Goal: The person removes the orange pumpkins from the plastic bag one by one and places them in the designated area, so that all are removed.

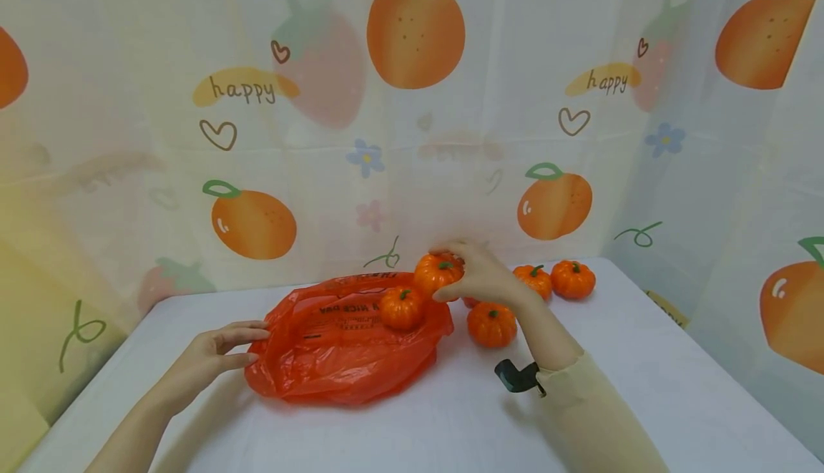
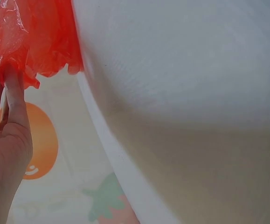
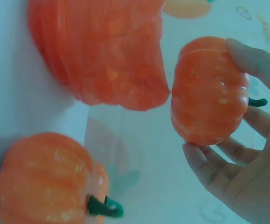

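Note:
A red plastic bag (image 1: 347, 376) lies spread on the table with its mouth facing up, dark print showing through. My left hand (image 1: 209, 358) pinches the bag's left rim between thumb and fingers; the left wrist view shows the fingertips against the crumpled red film (image 2: 37, 37). My right hand (image 1: 486, 272) grips a small orange pumpkin (image 1: 438, 274) with a green stem, thumb on one side and fingers on the other. That pumpkin (image 3: 209, 91) is held off the table beside the bag's right rim. Another small pumpkin (image 1: 400, 308) sits inside the bag at the right.
On the white table (image 1: 386, 437), right of the bag, stands a pumpkin (image 1: 492, 326). Farther back are another pumpkin (image 1: 533, 283), partly behind my right arm, and one more pumpkin (image 1: 573, 280). A printed fruit curtain (image 1: 450, 194) hangs behind the table.

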The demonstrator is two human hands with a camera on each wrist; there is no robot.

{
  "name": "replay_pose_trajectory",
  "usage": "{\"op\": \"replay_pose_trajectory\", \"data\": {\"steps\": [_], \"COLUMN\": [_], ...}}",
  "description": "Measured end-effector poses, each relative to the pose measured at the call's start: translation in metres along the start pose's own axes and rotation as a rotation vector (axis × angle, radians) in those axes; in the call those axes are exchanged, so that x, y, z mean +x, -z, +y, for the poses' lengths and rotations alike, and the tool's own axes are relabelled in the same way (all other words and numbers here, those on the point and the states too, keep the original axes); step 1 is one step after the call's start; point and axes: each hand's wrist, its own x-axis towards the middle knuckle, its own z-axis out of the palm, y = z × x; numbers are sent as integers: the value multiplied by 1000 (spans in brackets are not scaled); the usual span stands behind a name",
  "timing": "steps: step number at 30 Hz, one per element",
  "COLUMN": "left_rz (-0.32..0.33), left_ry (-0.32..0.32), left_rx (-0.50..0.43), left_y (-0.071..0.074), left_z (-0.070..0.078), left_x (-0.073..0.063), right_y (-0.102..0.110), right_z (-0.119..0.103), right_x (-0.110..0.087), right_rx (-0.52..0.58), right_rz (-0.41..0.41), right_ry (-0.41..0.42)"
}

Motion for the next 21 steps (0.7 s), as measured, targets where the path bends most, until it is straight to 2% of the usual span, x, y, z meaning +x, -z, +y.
{"op": "replay_pose_trajectory", "data": {"steps": [5, 12, 21], "left_rz": [-1, -6, 1], "left_ry": [7, 1, -29], "left_rx": [-1, -10, 2], "left_y": [0, 0, -1], "left_z": [-1, -3, -4], "left_x": [0, 1, 1], "right_y": [7, 20, 30], "right_z": [8, 19, 38], "right_x": [-6, -17, -30], "right_rx": [-26, 29, -46], "right_rz": [23, 30, 66], "right_ry": [-6, -54, -99]}}
